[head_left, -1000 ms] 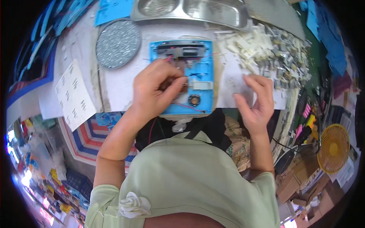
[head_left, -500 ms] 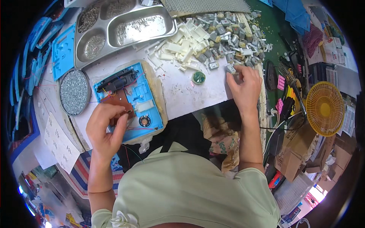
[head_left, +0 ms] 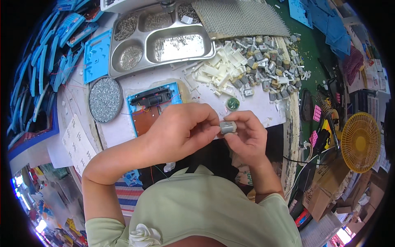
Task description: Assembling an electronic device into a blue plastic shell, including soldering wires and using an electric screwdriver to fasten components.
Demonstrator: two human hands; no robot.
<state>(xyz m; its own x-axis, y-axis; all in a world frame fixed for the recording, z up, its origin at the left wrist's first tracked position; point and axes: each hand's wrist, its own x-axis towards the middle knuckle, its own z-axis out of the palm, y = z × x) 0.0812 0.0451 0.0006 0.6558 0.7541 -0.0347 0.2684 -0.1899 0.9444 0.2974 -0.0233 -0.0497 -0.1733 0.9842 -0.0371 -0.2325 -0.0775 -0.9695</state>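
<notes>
Both my hands meet over the table's front edge around a small grey motor (head_left: 227, 127) with a pale end cap. My right hand (head_left: 247, 136) grips its capped end between thumb and fingers. At the motor's other end, my left hand (head_left: 185, 129) is closed in a pinch; what its fingertips hold, if anything, is hidden. Partly behind the left hand lies an open blue plastic housing (head_left: 132, 108) with a black mechanism (head_left: 153, 99) and a brown circuit board (head_left: 146, 119). Just beyond the right hand stands a small round container of green stuff (head_left: 232, 103).
A heap of grey motors (head_left: 267, 61) and white plastic parts (head_left: 224, 68) covers the back right. A steel compartment tray (head_left: 160, 59) of small metal pieces stands behind the housing. At left are a round dish of screws (head_left: 105, 100) and stacked blue housings (head_left: 41, 70).
My right hand has come back from the heap of motors with a motor. My left hand has left the blue housing and moved right to meet it. The view has shifted.
</notes>
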